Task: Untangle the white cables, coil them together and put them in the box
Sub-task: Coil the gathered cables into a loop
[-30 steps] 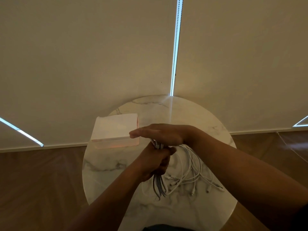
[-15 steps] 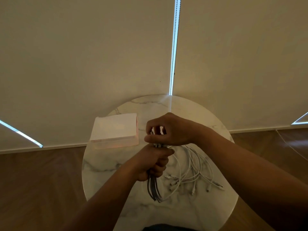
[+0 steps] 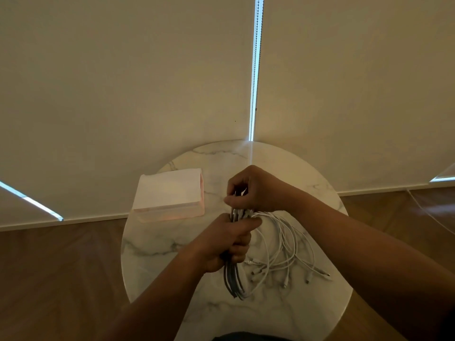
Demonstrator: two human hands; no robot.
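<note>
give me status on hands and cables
Left hand grips white cables mid-bundle. Right hand pinches their top ends. Loose ends trail on table. Box sits left, nothing between.

No text, label, brand, number or sign can be read anywhere in this view. The box [image 3: 170, 189] on the table [image 3: 172, 244] shows only plain pale faces. The white cables [image 3: 233, 281] and their plugs are too small and dimly lit to make out any marking.
</note>
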